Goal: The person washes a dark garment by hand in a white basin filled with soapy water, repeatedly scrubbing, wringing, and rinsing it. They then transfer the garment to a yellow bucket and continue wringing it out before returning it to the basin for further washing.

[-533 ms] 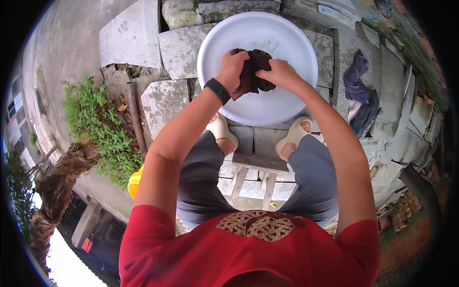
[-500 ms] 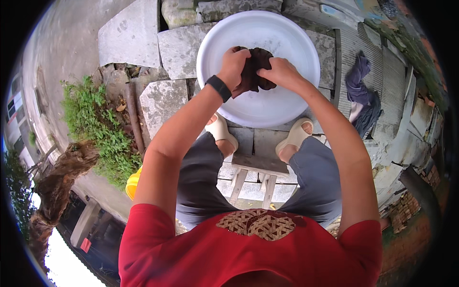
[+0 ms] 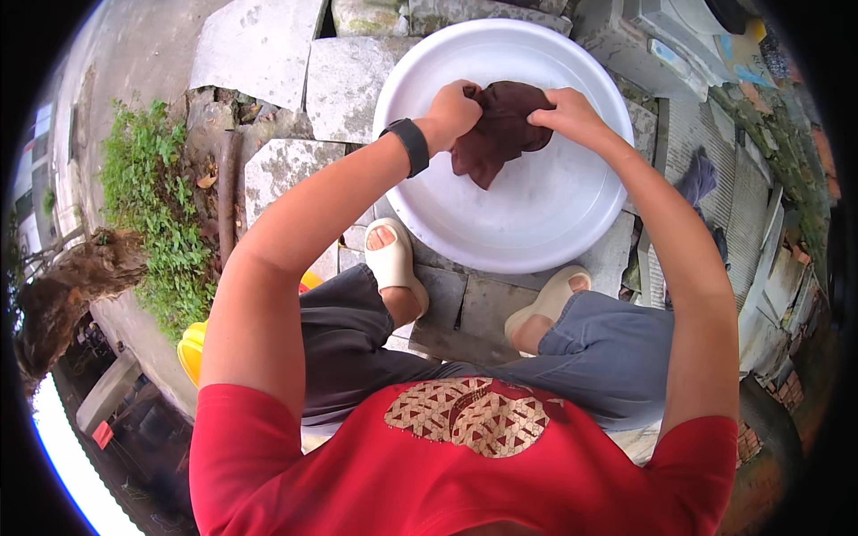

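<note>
Cloth [image 3: 508,127] spans between left hand [image 3: 454,114] and right hand [image 3: 569,116] — each pinching an edge — over the basin [image 3: 514,223].

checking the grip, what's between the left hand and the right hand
In the head view, a dark brown cloth spans from the left hand to the right hand, over the white basin.

Dark brown cloth [image 3: 502,127]: creased, partly spread, held at its 10 and 2 o'clock edges; loose corner toward 7 o'clock, above white basin [image 3: 536,210].
</note>
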`<state>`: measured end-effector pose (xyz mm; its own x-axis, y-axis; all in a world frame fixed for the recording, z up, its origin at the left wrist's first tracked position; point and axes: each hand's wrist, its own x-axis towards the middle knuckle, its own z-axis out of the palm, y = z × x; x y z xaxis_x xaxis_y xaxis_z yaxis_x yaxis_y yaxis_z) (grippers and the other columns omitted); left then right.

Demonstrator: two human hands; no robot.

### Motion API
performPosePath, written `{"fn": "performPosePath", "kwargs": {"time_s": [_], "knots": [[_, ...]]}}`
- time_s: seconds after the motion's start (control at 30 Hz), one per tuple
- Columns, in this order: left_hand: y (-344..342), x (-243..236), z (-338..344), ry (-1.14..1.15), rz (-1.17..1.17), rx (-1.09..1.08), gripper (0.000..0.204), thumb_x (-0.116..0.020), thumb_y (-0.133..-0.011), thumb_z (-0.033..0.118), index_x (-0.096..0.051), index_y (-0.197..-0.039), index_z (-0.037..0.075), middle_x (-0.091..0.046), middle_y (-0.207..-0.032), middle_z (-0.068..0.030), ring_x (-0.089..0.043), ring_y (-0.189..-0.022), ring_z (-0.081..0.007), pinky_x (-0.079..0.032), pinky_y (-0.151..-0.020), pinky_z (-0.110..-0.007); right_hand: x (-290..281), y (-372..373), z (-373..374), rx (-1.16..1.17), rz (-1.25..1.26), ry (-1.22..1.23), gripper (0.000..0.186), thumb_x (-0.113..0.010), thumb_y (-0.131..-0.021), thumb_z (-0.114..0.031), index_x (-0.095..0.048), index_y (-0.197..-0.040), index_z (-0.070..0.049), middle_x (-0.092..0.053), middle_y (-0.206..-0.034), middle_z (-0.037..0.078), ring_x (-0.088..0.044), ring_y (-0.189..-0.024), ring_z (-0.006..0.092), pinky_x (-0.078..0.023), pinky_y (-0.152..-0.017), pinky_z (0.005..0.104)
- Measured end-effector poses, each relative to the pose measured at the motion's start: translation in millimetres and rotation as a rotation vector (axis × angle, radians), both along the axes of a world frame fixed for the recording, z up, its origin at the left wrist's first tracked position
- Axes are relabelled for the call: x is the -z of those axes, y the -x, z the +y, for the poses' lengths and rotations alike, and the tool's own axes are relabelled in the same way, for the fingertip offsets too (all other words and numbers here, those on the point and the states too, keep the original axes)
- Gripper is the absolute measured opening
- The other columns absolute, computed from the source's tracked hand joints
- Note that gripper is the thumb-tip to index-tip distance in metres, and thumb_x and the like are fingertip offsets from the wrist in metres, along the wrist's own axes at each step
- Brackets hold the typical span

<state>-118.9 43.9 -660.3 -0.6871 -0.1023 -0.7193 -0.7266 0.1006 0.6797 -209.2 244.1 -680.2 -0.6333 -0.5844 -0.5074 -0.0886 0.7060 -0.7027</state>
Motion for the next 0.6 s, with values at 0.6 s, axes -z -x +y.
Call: {"fn": "performPosePath", "kwargs": {"time_s": [0.6], "knots": [[-43.3, -42.1, -49.1, 0.233, 0.2, 0.51, 0.058, -0.065, -0.067, 0.021, -0.053, -0.117, -0.003, -0.059, -0.107, -0.0207, -0.056, -0.103, -0.0285, -0.043, -0.089, -0.033, -120.3, 24.5, 12.4, 0.099, -0.203, 0.225, 0.034, -0.062, -0.079, -0.022, -0.057, -0.109, -0.007, -0.053, -0.081, -0.006, -0.043, -0.06, 0.0025, -0.038, -0.056, 0.0168]]}}
